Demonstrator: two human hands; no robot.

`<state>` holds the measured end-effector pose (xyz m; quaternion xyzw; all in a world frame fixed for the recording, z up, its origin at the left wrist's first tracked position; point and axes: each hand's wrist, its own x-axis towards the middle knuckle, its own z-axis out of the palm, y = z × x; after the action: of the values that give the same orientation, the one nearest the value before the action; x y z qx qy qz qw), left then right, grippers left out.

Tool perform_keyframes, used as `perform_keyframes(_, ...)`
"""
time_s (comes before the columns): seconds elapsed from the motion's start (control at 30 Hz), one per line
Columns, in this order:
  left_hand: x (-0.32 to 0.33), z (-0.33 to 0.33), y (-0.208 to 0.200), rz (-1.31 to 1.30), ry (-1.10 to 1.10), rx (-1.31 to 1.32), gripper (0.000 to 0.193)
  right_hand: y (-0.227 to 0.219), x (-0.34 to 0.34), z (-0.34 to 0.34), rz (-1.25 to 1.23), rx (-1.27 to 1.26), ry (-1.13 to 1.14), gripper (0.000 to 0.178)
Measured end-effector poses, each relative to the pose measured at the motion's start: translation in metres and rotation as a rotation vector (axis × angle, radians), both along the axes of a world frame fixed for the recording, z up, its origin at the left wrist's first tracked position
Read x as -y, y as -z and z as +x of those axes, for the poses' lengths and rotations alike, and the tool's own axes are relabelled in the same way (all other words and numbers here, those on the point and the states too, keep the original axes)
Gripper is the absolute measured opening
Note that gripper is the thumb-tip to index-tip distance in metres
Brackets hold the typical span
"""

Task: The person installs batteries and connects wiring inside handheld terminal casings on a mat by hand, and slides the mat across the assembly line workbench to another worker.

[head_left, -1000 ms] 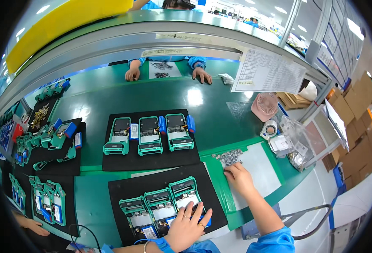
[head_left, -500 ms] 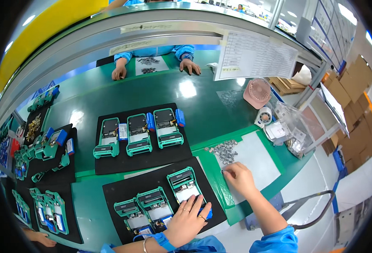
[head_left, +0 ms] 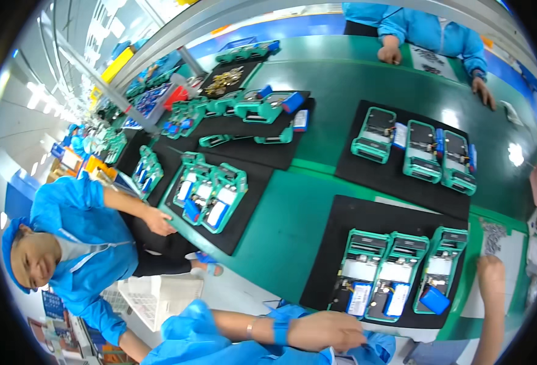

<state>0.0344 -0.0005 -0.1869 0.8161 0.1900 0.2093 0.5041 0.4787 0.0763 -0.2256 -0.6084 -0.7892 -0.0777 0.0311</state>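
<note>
My left hand, smeared by motion, is in front of my body at the near edge of a black mat. Three green device housings lie on that mat: a left one, a middle one and a right one. Each has a blue battery pack, the right one's pack lying tilted. Over at the far right, my right hand is blurred beside a pile of small grey metal parts on a white sheet. Whatever its fingers hold cannot be seen.
Another black mat behind carries three more housings. Left of me, further mats hold housings and brass-coloured parts. A co-worker in blue stands at the left by a white crate; another person's hands rest across the table.
The view has swung left, bringing the co-worker at the left into sight. My left hand has come off the right housing and back toward my body. My right hand stays near the metal parts.
</note>
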Motion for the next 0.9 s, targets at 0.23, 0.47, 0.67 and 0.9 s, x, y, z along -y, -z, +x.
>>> perform_keyframes(0.23,0.015,-0.089,-0.025,0.050,-0.407,-0.256,0.013,0.015,-0.010,-0.008,0.080,0.019,-0.031,0.008)
perform_keyframes(0.47,-0.034,-0.164,-0.153,-0.116,-1.175,0.317,0.022,0.015,-0.011,0.005,-0.050,0.092,0.030,0.003)
perform_keyframes(0.67,-0.030,-0.170,-0.227,0.307,-1.232,0.325,0.028,0.007,-0.018,-0.001,0.001,0.128,-0.026,0.010)
perform_keyframes(0.9,-0.033,-0.107,-0.177,0.207,-0.687,0.132,0.020,-0.007,-0.007,-0.004,-0.188,0.239,0.130,0.011)
